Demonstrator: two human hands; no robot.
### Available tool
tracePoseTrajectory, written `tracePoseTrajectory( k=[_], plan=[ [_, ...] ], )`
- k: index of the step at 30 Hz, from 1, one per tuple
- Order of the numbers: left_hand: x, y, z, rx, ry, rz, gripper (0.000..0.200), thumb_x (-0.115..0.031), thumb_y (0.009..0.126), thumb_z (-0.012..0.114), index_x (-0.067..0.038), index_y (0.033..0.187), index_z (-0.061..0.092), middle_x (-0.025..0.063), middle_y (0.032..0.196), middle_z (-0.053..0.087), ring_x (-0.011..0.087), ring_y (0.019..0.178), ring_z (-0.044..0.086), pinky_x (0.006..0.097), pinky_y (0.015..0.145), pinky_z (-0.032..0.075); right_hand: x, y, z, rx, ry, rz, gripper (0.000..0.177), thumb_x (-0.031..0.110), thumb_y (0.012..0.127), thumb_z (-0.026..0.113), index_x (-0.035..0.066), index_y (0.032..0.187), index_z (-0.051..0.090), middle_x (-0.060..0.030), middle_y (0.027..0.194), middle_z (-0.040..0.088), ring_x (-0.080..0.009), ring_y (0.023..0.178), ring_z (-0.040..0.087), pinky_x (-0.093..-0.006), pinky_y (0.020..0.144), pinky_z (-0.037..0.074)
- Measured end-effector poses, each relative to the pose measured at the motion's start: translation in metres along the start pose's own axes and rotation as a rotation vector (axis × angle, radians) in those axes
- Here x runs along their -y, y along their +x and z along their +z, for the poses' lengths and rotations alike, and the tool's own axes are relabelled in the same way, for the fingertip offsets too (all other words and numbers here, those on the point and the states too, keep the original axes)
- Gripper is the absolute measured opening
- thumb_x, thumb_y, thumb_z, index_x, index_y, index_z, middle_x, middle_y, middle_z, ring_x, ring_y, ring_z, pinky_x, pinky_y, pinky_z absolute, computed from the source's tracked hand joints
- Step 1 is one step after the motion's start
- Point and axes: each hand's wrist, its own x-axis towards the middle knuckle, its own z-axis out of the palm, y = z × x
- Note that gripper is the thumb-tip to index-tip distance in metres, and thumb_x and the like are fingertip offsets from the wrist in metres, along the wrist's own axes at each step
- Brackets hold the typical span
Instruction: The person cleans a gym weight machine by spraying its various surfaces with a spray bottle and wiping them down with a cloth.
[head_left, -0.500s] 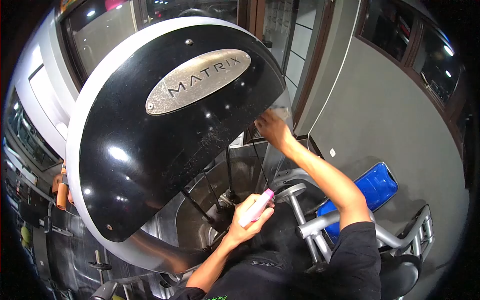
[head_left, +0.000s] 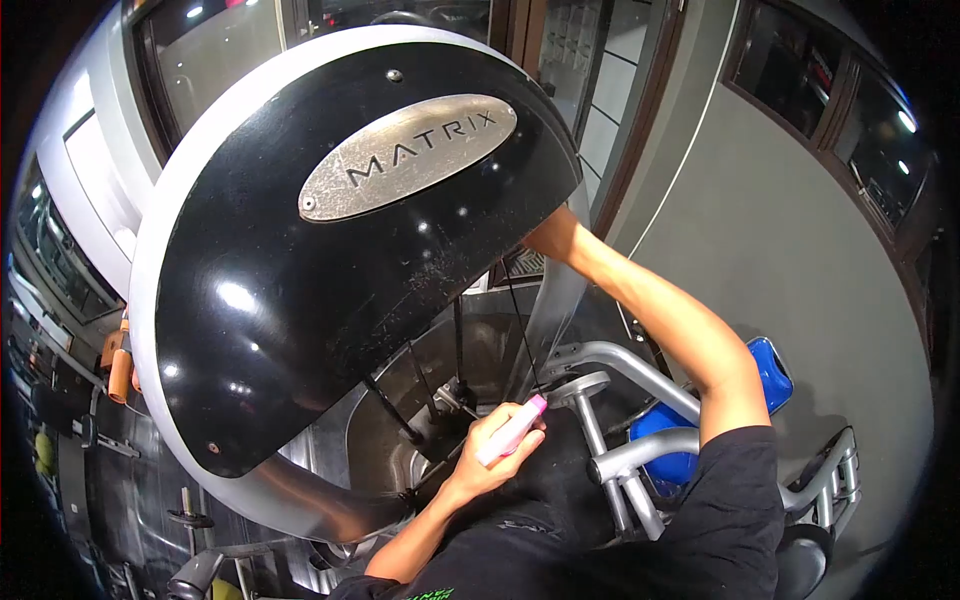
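A pink-and-white spray bottle [head_left: 512,436] is in my left hand [head_left: 486,458], with the fingers wrapped round it and its pink end pointing up and away. The lower part of the bottle is hidden by the hand. My right hand [head_left: 552,236] reaches in behind the right edge of the black panel [head_left: 350,290] of a gym machine. Its fingers are out of sight behind the panel, so I cannot see what they hold. An oval metal plate [head_left: 408,157] reading MATRIX is fixed on the panel.
Below the panel run black cables and rods [head_left: 398,412] inside the grey housing. Grey tubular frames [head_left: 640,455] and a blue pad [head_left: 665,450] stand to the right. A grey wall [head_left: 800,240] rises behind them. Other gym equipment [head_left: 190,518] is at lower left.
My right hand has gone further behind the panel's edge; a whitish cloth-like thing by its fingers is now hidden. My left hand keeps its hold on the bottle. The view has shifted slightly.
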Motion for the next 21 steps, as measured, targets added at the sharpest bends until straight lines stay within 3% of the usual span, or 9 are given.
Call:
tracePoseTrajectory(
  k=[2,6,8,9,11,14,17,19,21],
  plan=[
    [-0.002,0.004,0.005,-0.005,-0.006,0.033,0.021,-0.006,0.085,0.068,0.000,0.104,0.061,0.0069,0.089,0.066,0.0137,0.080,0.063,0.0270,0.074,0.049,0.012,0.019,-0.021,0.340,-0.311,0.060,0.023,0.004,0.081,0.058,0.003,0.102,0.066,-0.0114,0.119,0.063,-0.0225,0.109,0.059,-0.0335,0.095,0.047],
    [-0.001,0.005,0.011,-0.003,-0.013,0.077,0.017,-0.007,0.084,0.070,-0.002,0.099,0.063,0.0049,0.086,0.065,0.0119,0.076,0.062,0.0255,0.070,0.048,-0.032,-0.022,0.031,0.015,-0.510,-0.120,0.024,0.007,0.080,0.057,0.004,0.102,0.067,-0.0116,0.121,0.062,-0.0252,0.114,0.057,-0.0362,0.099,0.044],
    [0.001,0.005,0.011,0.003,-0.032,0.052,0.017,-0.007,0.084,0.070,-0.002,0.099,0.063,0.0054,0.087,0.065,0.0123,0.076,0.062,0.0255,0.070,0.048,-0.033,-0.046,0.044,0.305,-0.882,-0.121,0.029,0.013,0.081,0.056,0.004,0.106,0.067,-0.0128,0.122,0.061,-0.0291,0.120,0.052,-0.0403,0.104,0.039],
    [0.001,0.005,0.011,0.002,-0.023,0.044,0.017,-0.007,0.085,0.070,-0.002,0.099,0.063,0.0053,0.086,0.065,0.0120,0.075,0.062,0.0255,0.070,0.048,-0.023,-0.056,0.046,0.308,-0.878,-0.118,0.029,0.013,0.081,0.056,0.004,0.106,0.067,-0.0128,0.122,0.061,-0.0291,0.120,0.052,-0.0403,0.104,0.039],
    [0.000,0.004,0.010,0.010,-0.004,0.042,0.017,-0.008,0.085,0.070,-0.002,0.099,0.063,0.0048,0.085,0.065,0.0110,0.074,0.061,0.0253,0.069,0.048,0.005,-0.083,0.048,0.637,-0.978,-0.079,0.035,0.021,0.080,0.055,0.004,0.107,0.068,-0.0135,0.124,0.060,-0.0308,0.123,0.049,-0.0430,0.107,0.036],
    [-0.002,0.005,0.009,-0.001,-0.023,0.086,0.017,-0.008,0.086,0.069,-0.002,0.100,0.062,0.0040,0.084,0.064,0.0103,0.072,0.060,0.0249,0.067,0.047,0.011,-0.155,0.081,0.589,-0.931,-0.095,0.036,0.024,0.082,0.055,0.004,0.108,0.067,-0.0142,0.125,0.058,-0.0303,0.124,0.048,-0.0424,0.108,0.035],
    [0.003,0.001,0.005,0.028,-0.011,0.013,0.017,-0.007,0.086,0.069,-0.002,0.101,0.062,0.0034,0.083,0.064,0.0102,0.072,0.060,0.0249,0.067,0.047,0.015,-0.175,0.092,0.660,-0.489,0.177,0.036,0.024,0.086,0.053,0.002,0.111,0.065,-0.0158,0.126,0.056,-0.0307,0.126,0.047,-0.0422,0.107,0.037],
    [0.002,0.003,0.006,0.028,-0.006,0.035,0.017,-0.007,0.086,0.069,-0.002,0.101,0.062,0.0031,0.083,0.064,0.0100,0.072,0.060,0.0248,0.067,0.047,0.022,-0.141,0.071,1.034,-0.320,0.375,0.037,0.022,0.089,0.051,-0.001,0.116,0.061,-0.0160,0.126,0.056,-0.0313,0.127,0.047,-0.0419,0.106,0.039],
    [0.002,0.006,0.006,0.022,0.000,0.061,0.017,-0.007,0.086,0.069,-0.002,0.101,0.062,0.0028,0.083,0.064,0.0098,0.071,0.059,0.0248,0.066,0.047,0.007,-0.137,0.077,0.672,-0.605,0.210,0.027,0.022,0.086,0.053,0.015,0.104,0.071,-0.0065,0.138,0.050,-0.0304,0.132,0.042,-0.0401,0.109,0.037]
  ],
)
